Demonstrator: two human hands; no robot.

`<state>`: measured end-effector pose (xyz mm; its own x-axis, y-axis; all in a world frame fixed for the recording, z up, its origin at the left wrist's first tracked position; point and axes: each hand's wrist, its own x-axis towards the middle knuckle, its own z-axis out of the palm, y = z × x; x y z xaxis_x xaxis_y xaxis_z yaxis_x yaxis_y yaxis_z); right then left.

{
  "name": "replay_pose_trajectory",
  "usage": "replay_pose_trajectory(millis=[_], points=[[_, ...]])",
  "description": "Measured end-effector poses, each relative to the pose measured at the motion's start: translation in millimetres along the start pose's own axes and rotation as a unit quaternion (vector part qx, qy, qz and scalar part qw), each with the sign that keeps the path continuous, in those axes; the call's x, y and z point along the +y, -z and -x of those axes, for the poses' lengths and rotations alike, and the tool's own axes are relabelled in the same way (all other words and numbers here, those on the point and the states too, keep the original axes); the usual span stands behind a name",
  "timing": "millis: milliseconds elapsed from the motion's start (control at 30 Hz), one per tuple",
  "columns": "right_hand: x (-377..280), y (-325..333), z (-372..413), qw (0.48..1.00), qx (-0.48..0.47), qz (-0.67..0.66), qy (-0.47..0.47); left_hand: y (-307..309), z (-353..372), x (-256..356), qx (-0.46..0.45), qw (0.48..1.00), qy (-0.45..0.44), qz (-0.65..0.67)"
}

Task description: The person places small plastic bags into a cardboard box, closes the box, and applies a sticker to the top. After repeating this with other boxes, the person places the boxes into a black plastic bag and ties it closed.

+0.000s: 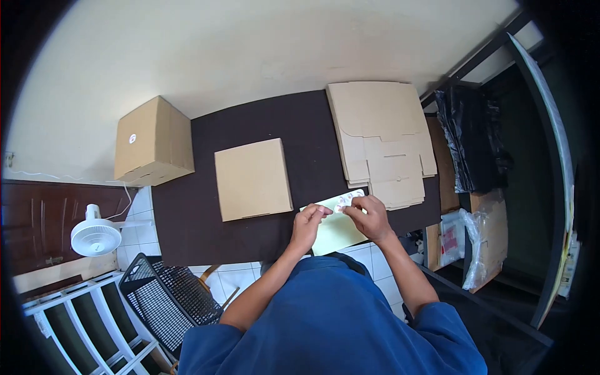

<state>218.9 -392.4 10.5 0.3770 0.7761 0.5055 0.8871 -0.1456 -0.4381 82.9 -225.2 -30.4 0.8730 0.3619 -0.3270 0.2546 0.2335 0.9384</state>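
A pale yellow-green sheet (337, 236) with round white stickers (354, 195) along its top lies at the table's front edge, partly under my hands. My left hand (306, 226) is over the sheet's left side, its thumb and fingers pressed together; whether anything is between them is hidden. Above the sheet, my right hand (371, 219) pinches a small round sticker (339, 209) at its fingertips. Just left of the hands sits a closed flat cardboard box (253, 180).
The dark table (300, 119) also bears a stack of flat unfolded cartons (381, 131) at right and a taller box (153, 140) with a round label at left. A white fan (95, 237), a black mesh basket (165, 294) and a metal rack (531, 125) stand around it.
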Motion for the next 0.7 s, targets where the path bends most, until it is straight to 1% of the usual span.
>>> replay_pose_trajectory(millis=[67,100,133,233,333,367,467,500,533,567,600,633,700], points=[[-8.5,5.1,-13.8,0.998,-0.015,0.012,0.061,17.0,5.8,18.4,-0.016,0.999,-0.002,0.051],[-15.4,6.2,-26.9,0.996,0.005,0.001,0.088,24.0,9.8,28.7,-0.016,0.998,-0.005,0.062],[-19.0,5.5,-34.8,0.995,0.005,-0.001,0.104,29.8,13.2,38.7,-0.016,0.997,-0.008,0.073],[-27.9,0.4,-54.7,0.988,-0.002,0.001,0.152,46.0,20.0,51.6,-0.006,0.999,-0.030,0.027],[-35.4,-9.0,-67.4,0.985,-0.018,0.002,0.169,61.8,21.3,54.0,0.037,0.999,-0.014,0.011],[-36.7,-12.8,-70.4,0.984,-0.027,0.007,0.178,67.1,22.7,53.6,0.052,0.998,-0.029,0.006],[-51.9,-27.0,-78.7,0.993,-0.003,-0.054,0.106,85.1,25.7,50.3,0.102,0.992,-0.070,-0.012],[-56.3,-32.6,-79.9,0.995,0.005,-0.073,0.065,91.8,26.2,51.2,0.121,0.989,-0.081,-0.019],[-62.8,-41.0,-82.6,0.995,0.039,-0.087,0.006,98.2,26.0,52.3,0.140,0.985,-0.092,-0.026],[-73.6,-51.2,-84.6,0.978,0.048,-0.177,-0.097,105.1,27.0,53.2,0.147,0.983,-0.098,-0.040],[-85.2,-60.6,-89.3,0.942,0.055,-0.263,-0.199,111.0,29.6,61.5,0.153,0.981,-0.103,-0.053],[-92.5,-66.3,-94.9,0.914,0.046,-0.307,-0.260,117.2,31.4,66.4,0.160,0.979,-0.107,-0.067],[-99.8,-86.6,-100.8,0.852,-0.006,-0.372,-0.369,130.2,31.3,68.6,0.163,0.972,-0.138,-0.100]])
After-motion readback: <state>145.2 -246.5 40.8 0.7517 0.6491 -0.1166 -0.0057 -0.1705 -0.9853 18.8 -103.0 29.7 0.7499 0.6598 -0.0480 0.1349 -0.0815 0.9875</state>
